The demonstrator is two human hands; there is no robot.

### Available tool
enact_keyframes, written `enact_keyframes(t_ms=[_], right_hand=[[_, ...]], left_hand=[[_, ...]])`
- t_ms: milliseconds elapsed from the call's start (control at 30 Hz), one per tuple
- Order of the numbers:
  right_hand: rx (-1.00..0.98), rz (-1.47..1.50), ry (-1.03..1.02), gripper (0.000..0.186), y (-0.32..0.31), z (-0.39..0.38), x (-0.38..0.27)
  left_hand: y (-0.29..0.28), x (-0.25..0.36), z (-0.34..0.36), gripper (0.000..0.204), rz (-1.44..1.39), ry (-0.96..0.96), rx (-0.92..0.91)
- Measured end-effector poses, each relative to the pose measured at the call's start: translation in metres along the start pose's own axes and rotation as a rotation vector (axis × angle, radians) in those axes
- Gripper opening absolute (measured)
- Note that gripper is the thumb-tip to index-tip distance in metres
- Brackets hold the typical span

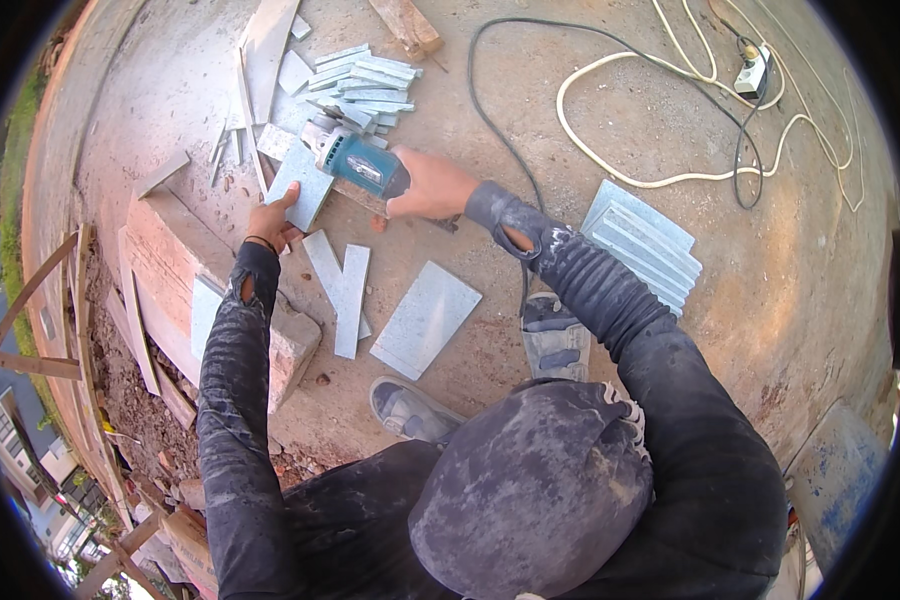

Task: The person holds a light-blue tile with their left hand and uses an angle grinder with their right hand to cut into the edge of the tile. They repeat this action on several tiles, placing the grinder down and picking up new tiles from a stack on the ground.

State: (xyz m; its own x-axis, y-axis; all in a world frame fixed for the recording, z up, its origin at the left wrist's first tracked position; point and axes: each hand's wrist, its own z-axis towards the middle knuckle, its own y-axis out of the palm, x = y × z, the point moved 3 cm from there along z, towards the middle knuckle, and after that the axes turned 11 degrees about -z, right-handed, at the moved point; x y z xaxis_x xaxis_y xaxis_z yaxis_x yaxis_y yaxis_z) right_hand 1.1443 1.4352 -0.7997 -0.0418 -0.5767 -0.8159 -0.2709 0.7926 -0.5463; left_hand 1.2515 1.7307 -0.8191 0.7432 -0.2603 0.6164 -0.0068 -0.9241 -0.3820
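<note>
My right hand [425,182] grips a teal angle grinder [364,164] by its body. The grinder's head and disc are over a pale grey stone tile [306,205], and I cannot tell whether they touch it. My left hand [278,215] holds that tile by its edge, thumb on top. Below lie two narrow cut strips [353,300] and a larger rectangular tile [426,318]. Beyond the grinder is a pile of cut tile strips [375,78].
A concrete block [180,265] with tile pieces lies left, beside rubble and timber [32,365]. Stacked tiles [635,255] lie right. Black and cream cables [610,175] loop toward a socket box [753,72]. My shoes [555,335] are below; a wooden offcut [405,25] lies at the top.
</note>
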Motion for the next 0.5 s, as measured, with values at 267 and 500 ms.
enact_keyframes(t_ms=[267, 500], right_hand=[[-0.075, -0.046, 0.060, 0.058, -0.007, 0.007, -0.010], [-0.045, -0.058, 0.072, 0.054, -0.003, 0.020, -0.013]], left_hand=[[0.002, 0.000, -0.002, 0.066, -0.020, 0.004, -0.001], [0.002, -0.001, 0.002, 0.064, -0.021, 0.003, -0.018]])
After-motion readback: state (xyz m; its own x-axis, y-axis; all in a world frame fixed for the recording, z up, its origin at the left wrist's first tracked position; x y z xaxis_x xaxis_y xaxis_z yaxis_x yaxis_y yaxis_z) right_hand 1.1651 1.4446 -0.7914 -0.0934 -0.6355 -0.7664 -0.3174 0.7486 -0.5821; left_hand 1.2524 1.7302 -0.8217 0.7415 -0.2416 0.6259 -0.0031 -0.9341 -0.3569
